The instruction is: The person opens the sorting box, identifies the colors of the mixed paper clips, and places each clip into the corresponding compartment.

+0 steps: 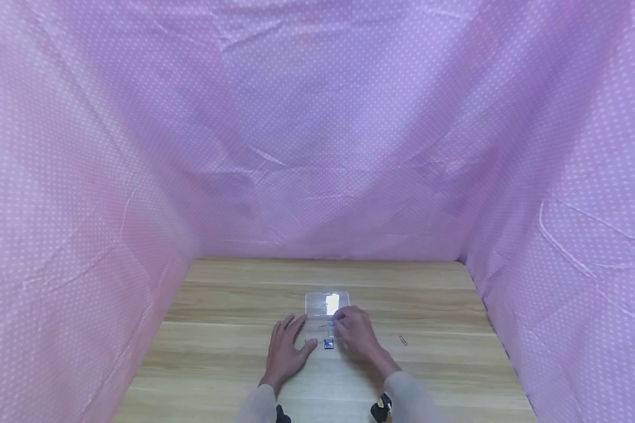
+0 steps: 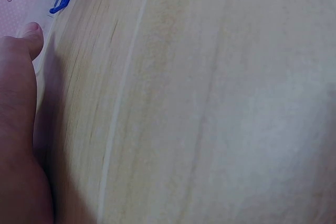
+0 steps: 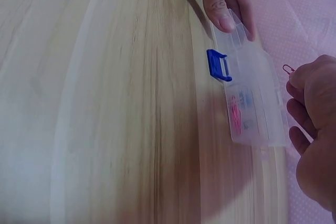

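Note:
A clear plastic box with inner compartments lies on the table, its transparent lid folded back away from the person. The blue latch sticks out at its near side. My left hand rests at the box's left end, fingers extended and spread, thumb on the near corner. Above the right part of the box, my right hand pinches a red paper clip between thumb and finger. Several red paper clips lie in the box's near right compartment.
One loose paper clip lies on the wooden table, to the right of the right hand. Pink dotted cloth hangs behind the table and along both sides. A bright reflection shows on the lid.

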Available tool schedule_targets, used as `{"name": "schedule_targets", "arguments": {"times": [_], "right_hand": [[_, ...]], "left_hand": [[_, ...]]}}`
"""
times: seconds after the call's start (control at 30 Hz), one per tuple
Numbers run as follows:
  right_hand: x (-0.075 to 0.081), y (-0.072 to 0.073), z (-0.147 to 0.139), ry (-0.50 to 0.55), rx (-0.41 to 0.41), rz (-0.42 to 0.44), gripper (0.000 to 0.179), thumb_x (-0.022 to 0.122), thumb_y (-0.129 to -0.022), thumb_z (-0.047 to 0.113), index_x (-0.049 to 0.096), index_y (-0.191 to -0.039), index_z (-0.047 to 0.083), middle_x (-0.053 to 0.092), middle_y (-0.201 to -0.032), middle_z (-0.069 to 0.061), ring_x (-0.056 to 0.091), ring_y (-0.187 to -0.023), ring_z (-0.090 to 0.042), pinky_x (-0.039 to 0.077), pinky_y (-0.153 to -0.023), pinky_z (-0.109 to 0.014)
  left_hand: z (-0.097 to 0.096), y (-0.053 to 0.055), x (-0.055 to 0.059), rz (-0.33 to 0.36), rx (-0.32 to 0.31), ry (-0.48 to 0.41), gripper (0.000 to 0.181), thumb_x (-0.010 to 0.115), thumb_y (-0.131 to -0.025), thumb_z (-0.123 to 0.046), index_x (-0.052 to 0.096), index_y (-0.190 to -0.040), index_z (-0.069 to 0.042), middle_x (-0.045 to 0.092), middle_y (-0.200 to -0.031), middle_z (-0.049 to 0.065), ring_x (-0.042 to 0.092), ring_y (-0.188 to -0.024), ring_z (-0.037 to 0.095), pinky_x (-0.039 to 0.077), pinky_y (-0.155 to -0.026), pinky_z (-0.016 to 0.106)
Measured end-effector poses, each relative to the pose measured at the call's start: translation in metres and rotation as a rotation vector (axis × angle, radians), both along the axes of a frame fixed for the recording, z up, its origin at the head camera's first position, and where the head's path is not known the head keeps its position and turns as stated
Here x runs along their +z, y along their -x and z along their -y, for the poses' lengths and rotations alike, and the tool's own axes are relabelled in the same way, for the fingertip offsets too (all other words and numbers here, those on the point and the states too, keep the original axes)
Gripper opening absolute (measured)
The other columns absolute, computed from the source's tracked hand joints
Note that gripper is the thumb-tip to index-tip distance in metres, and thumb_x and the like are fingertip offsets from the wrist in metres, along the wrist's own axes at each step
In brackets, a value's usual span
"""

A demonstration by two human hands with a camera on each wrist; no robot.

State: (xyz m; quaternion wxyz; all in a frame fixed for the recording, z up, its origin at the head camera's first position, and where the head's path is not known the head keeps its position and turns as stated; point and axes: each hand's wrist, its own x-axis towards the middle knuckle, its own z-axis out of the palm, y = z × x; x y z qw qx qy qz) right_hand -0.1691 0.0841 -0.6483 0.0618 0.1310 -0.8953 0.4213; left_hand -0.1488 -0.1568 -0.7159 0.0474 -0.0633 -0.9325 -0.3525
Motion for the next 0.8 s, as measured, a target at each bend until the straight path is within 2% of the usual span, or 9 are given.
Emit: {"name": "schedule_targets", "arguments": {"times": [0.27,0.47,0.6,0.8], "right_hand": [[-0.003,0.005,0.011,-0.007,0.012,-0.034,0.007,0.08,-0.099,0.002,0.082,-0.101,0.009,0.081,-0.102,-0.003,0.075,-0.102,-0.022,0.067,-0.097,-0.041],[-0.002,0.006,0.017,-0.016,0.011,0.035,0.007,0.078,-0.102,0.006,0.082,-0.105,0.01,0.08,-0.108,-0.002,0.074,-0.109,-0.023,0.065,-0.104,-0.047],[-0.002,0.008,0.02,-0.051,0.02,0.024,0.007,0.079,-0.102,0.005,0.082,-0.106,0.009,0.081,-0.108,-0.005,0.075,-0.11,-0.026,0.065,-0.105,-0.051],[-0.004,0.012,0.024,-0.064,0.019,0.031,0.008,0.079,-0.102,0.004,0.082,-0.109,0.007,0.082,-0.109,-0.006,0.075,-0.112,-0.028,0.065,-0.107,-0.052]], "left_hand": [[0.0,0.0,-0.001,-0.015,-0.004,0.003,0.074,0.082,-0.097,-0.059,0.062,-0.162,-0.028,0.065,-0.166,0.008,0.049,-0.163,0.039,0.025,-0.143,0.065],[-0.001,0.001,0.002,-0.016,-0.006,-0.01,0.074,0.085,-0.096,-0.056,0.063,-0.161,-0.027,0.065,-0.165,0.011,0.05,-0.162,0.042,0.026,-0.142,0.068],[-0.001,0.001,0.002,0.001,-0.002,-0.013,0.074,0.084,-0.096,-0.055,0.063,-0.161,-0.027,0.064,-0.166,0.01,0.049,-0.163,0.04,0.024,-0.143,0.066],[-0.001,0.001,0.002,-0.014,-0.001,-0.011,0.074,0.085,-0.096,-0.055,0.063,-0.161,-0.026,0.065,-0.165,0.011,0.05,-0.162,0.041,0.026,-0.142,0.067]]}}
